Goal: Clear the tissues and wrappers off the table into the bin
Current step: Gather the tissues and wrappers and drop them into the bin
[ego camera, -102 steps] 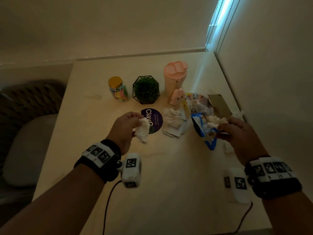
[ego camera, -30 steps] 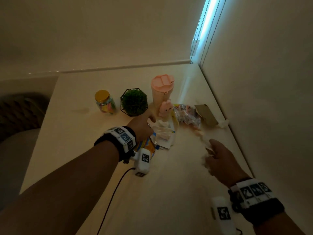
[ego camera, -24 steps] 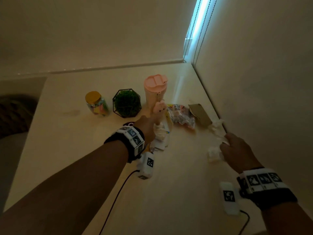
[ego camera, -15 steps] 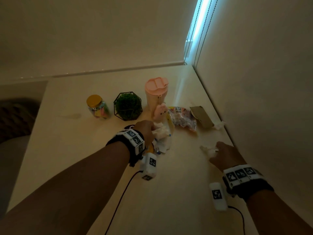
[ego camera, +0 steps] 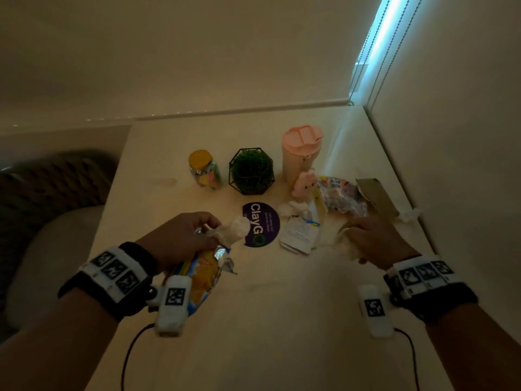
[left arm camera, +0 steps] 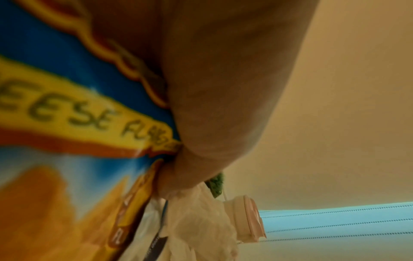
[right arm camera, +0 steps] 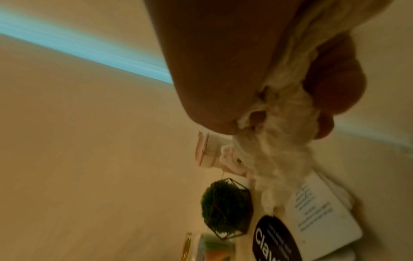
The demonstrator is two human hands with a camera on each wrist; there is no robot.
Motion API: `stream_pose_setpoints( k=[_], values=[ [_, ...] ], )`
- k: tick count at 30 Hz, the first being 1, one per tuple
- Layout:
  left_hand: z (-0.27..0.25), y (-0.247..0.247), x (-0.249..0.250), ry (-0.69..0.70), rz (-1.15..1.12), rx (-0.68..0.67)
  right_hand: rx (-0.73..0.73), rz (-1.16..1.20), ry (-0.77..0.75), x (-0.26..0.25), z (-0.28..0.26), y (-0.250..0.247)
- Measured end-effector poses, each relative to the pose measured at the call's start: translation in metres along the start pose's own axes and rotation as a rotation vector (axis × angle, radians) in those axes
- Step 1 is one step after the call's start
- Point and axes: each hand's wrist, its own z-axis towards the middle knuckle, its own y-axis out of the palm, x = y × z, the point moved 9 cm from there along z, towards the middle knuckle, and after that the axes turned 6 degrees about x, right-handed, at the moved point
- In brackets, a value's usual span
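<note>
1. Far left, off the surface, there's something dark and woven-looking with a pale cushion shape in front of it. Too dim to say more.
2. The left hand is up over the near-left part of the surface, fingers curled round a crumpled white tissue and the top of a blue-and-yellow cheese snack bag at once. The bag hangs down under the wrist; in the left wrist view it fills the frame, with the tissue poking out below the hand.
3. Further back: a gold-lidded jar with colourful bits inside, a green ball plant in a black wire frame, and a pink lidded cup with a little pink bunny charm at its foot.
4. In the middle lies a round purple "ClayGo" sticker, flat, just right of the held tissue.
5. Right of that, another loose tissue and a white printed card or packet sit on the surface.
6. The right hand has its fingers clenched round a wad of tissue, held just above the surface.
7. Behind it: a clear crinkly wrapper and a brown paper wrapper just beside it.
8. One more scrap of tissue lies against the right wall.
</note>
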Motion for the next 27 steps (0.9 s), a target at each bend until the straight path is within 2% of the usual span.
stream_pose_setpoints(
  k=[3,7,9,14,19,24,27],
  values=[
    [-0.014,-0.007,-0.020,-0.038,-0.025,0.023,0.015,-0.118,0.003,-0.020,0.017,0.022],
    [-0.029,-0.013,-0.037,-0.046,-0.009,0.057,-0.011,-0.625,-0.204,-0.052,0.029,0.054],
    [-0.035,-0.018,-0.044,-0.054,-0.015,0.080,-0.008,-0.782,-0.250,-0.060,0.031,0.066],
    [-0.041,-0.031,-0.059,-0.086,-0.027,0.124,-0.015,-0.716,-0.160,-0.041,0.044,0.085],
    [-0.041,-0.037,-0.069,-0.097,-0.043,0.153,-0.024,-0.609,-0.043,-0.029,0.046,0.080],
    [-0.037,-0.045,-0.084,-0.127,-0.076,0.175,0.032,-0.386,-0.054,-0.025,0.045,0.063],
    [-0.036,-0.048,-0.092,-0.140,-0.086,0.189,-0.018,-0.268,-0.082,-0.028,0.034,0.057]
  ],
)
